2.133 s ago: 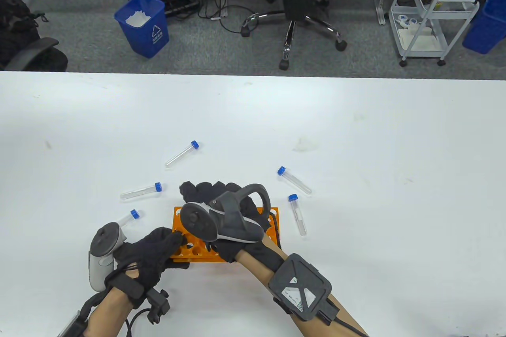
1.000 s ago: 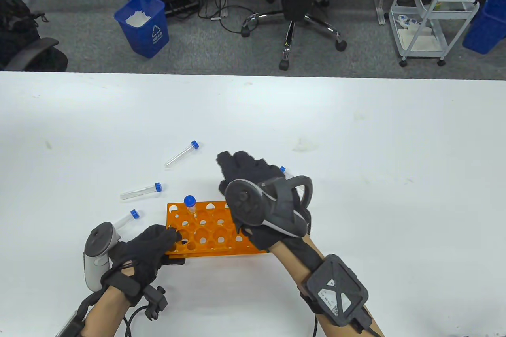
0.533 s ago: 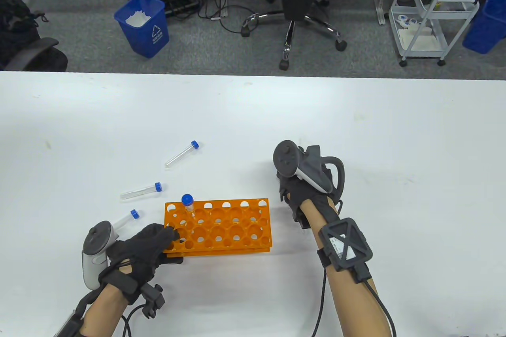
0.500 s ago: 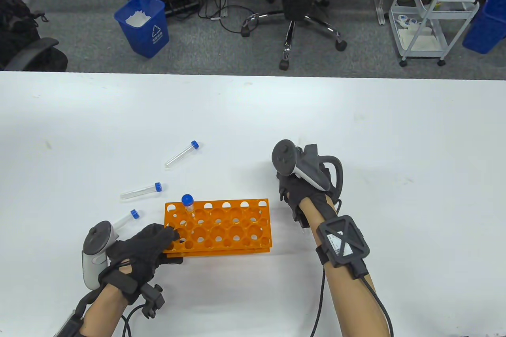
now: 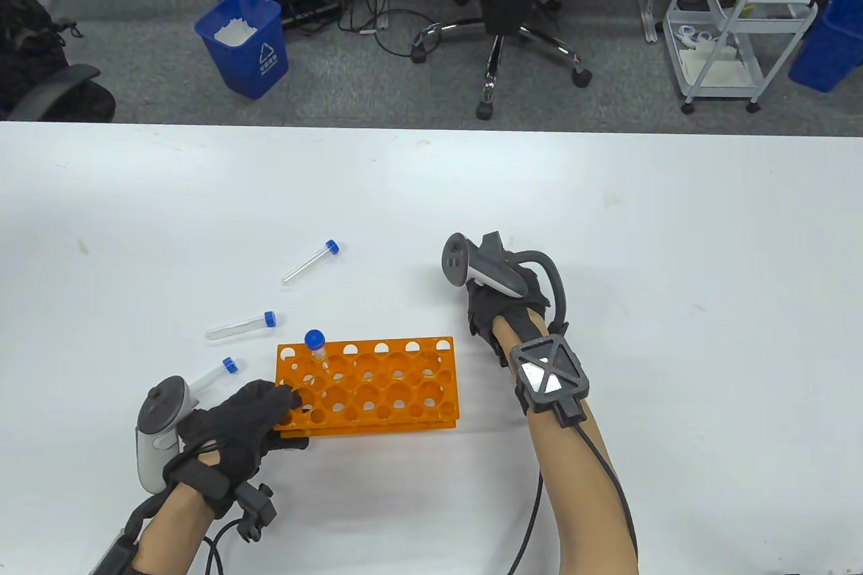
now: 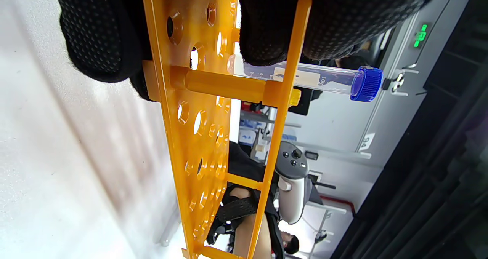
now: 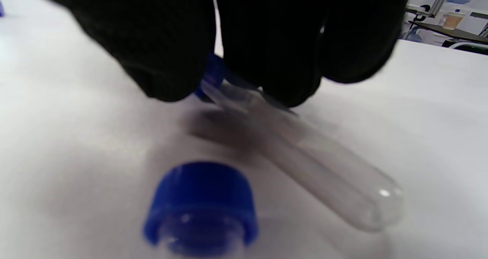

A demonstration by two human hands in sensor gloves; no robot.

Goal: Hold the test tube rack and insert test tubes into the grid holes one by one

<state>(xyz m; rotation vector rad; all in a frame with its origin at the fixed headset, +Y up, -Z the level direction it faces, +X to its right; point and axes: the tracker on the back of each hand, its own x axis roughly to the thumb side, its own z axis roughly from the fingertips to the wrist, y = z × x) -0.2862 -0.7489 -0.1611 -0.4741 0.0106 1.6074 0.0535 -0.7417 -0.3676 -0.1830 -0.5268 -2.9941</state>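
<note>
The orange test tube rack [image 5: 377,389] stands on the white table. My left hand [image 5: 259,410] grips its left end; in the left wrist view my fingers [image 6: 263,30] clamp the rack [image 6: 206,144] by its top plate. One blue-capped tube [image 5: 315,344] stands in a back-left hole and also shows in the left wrist view [image 6: 324,79]. My right hand [image 5: 502,309] is down on the table right of the rack. In the right wrist view it [image 7: 213,80] pinches a lying tube [image 7: 305,163] at its cap end. A second tube's cap [image 7: 200,202] lies just in front.
Three more blue-capped tubes lie left of and behind the rack [image 5: 310,261], [image 5: 241,325], [image 5: 214,374]. Beyond the table's far edge are a blue bin [image 5: 244,42], an office chair [image 5: 502,9] and a white cart [image 5: 735,15].
My right hand left the tube standing in the rack, swung right and came down on the loose tubes, closing on one. The rack slid slightly left in my left hand.
</note>
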